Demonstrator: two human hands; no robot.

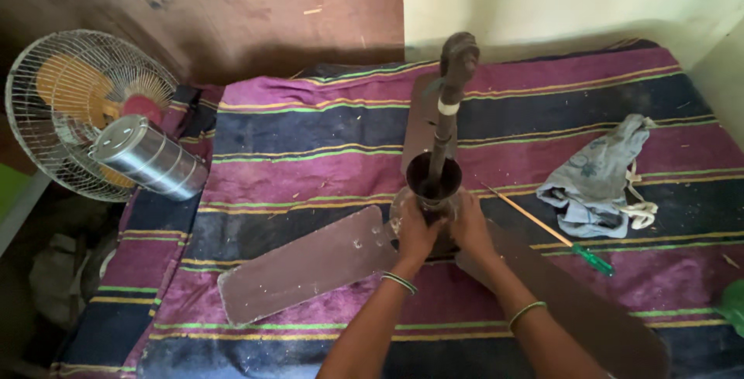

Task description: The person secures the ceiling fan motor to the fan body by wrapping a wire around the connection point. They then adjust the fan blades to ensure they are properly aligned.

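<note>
From my seat, both hands are at the hub of a ceiling fan that lies on a striped cloth. My left hand cups the left side of the motor housing, fingers curled against it; my right hand presses on the right side in the same way. Both grip the housing, though the fingertips are hidden behind the dark cup, so I cannot tell how tightly they close. A thin bangle sits on each wrist.

The fan's downrod stands up from the cup toward the camera, and its top is blurred. It covers much of the rear blade, which is hard to separate from the dark stripes. The left blade lies flat and is fully seen. The right blade passes under my right forearm and is cut off at the bottom edge.

A green-handled screwdriver lies just right of the hub, apart from my hands. Beyond it sits a crumpled grey cloth. Something green at the right edge is cut off and I cannot name it.

The striped cloth, purple and navy with thin green and yellow lines, is dusted with pale specks. To the left stand a table fan with a wire guard and a steel stacked tiffin in front of it. A brown board and a pale wall rise behind.
</note>
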